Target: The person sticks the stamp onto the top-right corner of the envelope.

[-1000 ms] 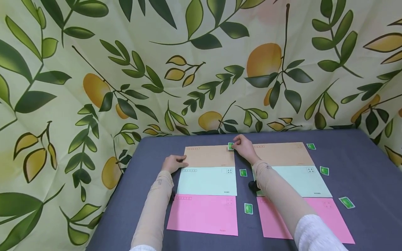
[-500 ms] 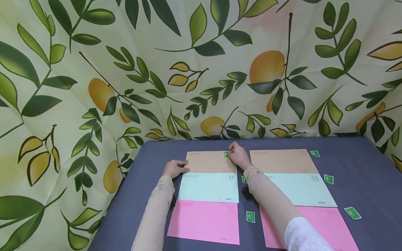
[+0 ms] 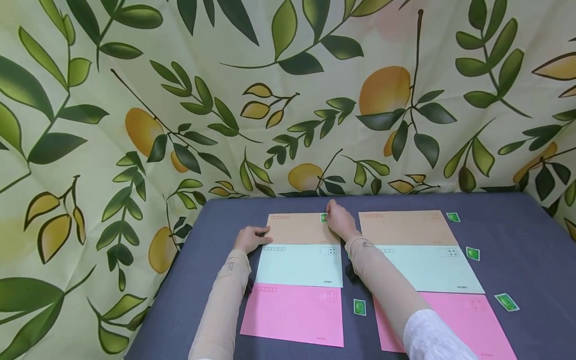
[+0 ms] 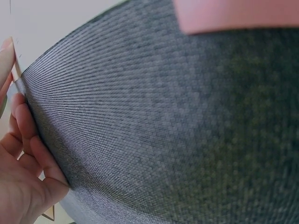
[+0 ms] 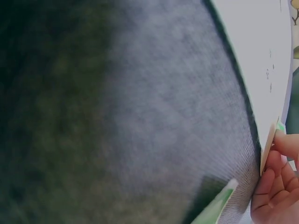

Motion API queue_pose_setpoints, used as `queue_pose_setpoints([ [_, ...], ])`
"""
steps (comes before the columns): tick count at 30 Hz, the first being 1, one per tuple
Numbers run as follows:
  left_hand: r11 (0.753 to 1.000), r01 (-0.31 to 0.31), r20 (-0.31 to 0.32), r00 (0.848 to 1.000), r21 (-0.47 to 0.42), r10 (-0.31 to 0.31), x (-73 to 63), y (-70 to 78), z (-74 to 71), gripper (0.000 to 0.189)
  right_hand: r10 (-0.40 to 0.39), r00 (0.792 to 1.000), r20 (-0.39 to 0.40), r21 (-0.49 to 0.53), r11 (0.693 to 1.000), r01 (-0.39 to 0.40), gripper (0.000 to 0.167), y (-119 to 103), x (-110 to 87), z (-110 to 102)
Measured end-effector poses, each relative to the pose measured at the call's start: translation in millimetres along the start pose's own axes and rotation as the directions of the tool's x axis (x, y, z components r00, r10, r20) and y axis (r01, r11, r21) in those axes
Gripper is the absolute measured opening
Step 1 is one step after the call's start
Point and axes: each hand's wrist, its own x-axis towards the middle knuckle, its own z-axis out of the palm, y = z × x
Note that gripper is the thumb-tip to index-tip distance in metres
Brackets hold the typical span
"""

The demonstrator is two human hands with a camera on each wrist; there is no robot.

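Note:
My right hand (image 3: 341,221) is at the top right corner of the left tan envelope (image 3: 297,230), pinching a small green stamp (image 3: 323,218) over that corner. In the right wrist view the thumb lies at the stamp's green edge (image 5: 280,127), with the other fingers curled beside the envelope. My left hand (image 3: 250,239) rests at the same envelope's left edge. Its thumb and a fingertip touch the margin. In the left wrist view the other fingers (image 4: 44,158) bend loosely against the dark cloth.
Below lie a pale blue envelope (image 3: 299,266) and a pink envelope (image 3: 292,315). A second tan (image 3: 407,227), blue (image 3: 432,270) and pink (image 3: 459,320) column stands right. Loose stamps include one between columns (image 3: 359,307) and several at right (image 3: 507,302). Another stamp (image 5: 217,205) is under the right wrist.
My right hand has moved left with the stamp, from the tan envelope's right edge onto its top right corner. The left hand stays at the left edge. The head view has shifted slightly.

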Motion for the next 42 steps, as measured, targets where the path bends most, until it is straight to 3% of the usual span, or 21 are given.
queue_pose_setpoints([
  [8, 1.0, 0.0, -0.008, 1.0, 0.011, 0.0, -6.1, 0.9, 2.0, 0.047, -0.054, 0.998, 0.027, -0.101, 0.993, 0.057, 0.014, -1, -6.2, -1],
  [15, 1.0, -0.003, -0.002, 1.0, 0.005, 0.003, -12.7, 4.4, 2.0, 0.047, -0.074, 0.996, 0.039, -0.088, 0.993, 0.078, 0.017, 4, -9.5, -2],
  [23, 1.0, 0.004, 0.016, 1.0, 0.026, -0.004, -11.1, 10.4, 2.7, 0.048, -0.057, 0.997, 0.048, -0.095, 0.994, 0.062, 0.022, 2, -15.0, -6],
  [31, 0.996, 0.03, -0.014, 0.999, 0.084, -0.028, -10.6, 20.3, 6.6, 0.049, -0.08, 0.997, 0.023, -0.133, 0.988, 0.083, 0.026, -4, -20.5, -9],
  [36, 0.991, 0.032, -0.017, 0.999, 0.132, -0.03, -15.7, 22.6, 4.9, 0.046, -0.103, 0.995, -0.014, -0.059, 0.993, 0.102, 0.027, -5, -22.7, -9],
  [42, 0.966, -0.017, -0.023, 0.999, 0.257, 0.023, -23.7, 26.2, 2.0, 0.041, -0.12, 0.992, -0.028, 0.039, 0.992, 0.121, 0.027, -9, -27.2, -15],
])
